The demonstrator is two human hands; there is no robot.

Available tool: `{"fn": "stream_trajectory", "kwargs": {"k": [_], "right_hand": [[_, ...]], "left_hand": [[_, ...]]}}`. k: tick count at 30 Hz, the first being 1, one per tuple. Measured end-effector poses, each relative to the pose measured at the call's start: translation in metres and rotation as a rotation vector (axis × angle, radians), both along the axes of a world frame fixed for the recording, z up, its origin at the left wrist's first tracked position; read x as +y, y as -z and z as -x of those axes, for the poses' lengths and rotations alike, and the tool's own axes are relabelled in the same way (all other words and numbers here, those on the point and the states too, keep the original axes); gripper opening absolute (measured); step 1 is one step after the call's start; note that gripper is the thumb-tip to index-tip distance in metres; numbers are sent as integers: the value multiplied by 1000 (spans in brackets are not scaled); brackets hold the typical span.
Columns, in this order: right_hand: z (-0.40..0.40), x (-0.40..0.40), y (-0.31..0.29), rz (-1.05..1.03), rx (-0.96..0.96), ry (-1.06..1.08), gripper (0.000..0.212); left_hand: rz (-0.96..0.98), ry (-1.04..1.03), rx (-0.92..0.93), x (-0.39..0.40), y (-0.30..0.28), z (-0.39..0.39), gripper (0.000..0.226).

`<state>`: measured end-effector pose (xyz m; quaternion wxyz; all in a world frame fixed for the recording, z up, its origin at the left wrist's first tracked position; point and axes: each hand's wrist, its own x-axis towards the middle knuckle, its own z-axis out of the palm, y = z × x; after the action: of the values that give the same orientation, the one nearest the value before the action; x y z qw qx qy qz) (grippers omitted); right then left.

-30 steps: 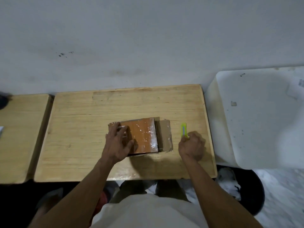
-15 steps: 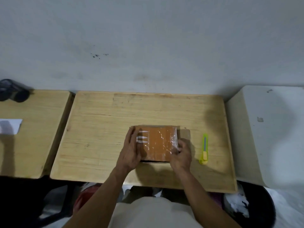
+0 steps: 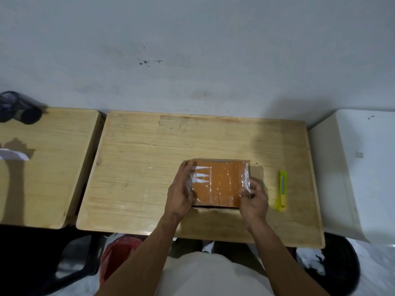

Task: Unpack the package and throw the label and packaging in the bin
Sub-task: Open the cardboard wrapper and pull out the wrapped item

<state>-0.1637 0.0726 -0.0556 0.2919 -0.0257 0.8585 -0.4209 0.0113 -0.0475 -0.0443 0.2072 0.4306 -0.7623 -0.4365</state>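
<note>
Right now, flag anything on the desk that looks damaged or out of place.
Nothing stands out. The taped package lies flat on the wooden desk, held by the left hand and right hand; the yellow cutter rests beside it.

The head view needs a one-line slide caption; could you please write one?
Both hands, left and right, grip a taped brown package on a wooden table; a yellow-green cutter lies beside it.
</note>
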Motion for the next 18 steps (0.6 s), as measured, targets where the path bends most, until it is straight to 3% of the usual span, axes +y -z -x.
{"fn": "stream_trajectory", "kwargs": {"k": [4, 13, 18], "right_hand": [[4, 7, -2, 1, -1, 28, 33], [-5, 2, -4, 40, -34, 59, 31], [-8, 4, -8, 51, -63, 63, 31]], "left_hand": [[-33, -71, 76, -7, -4, -22, 58], [-171, -140, -184, -11, 13, -37, 50], [-186, -99, -183, -11, 9, -32, 43]]}}
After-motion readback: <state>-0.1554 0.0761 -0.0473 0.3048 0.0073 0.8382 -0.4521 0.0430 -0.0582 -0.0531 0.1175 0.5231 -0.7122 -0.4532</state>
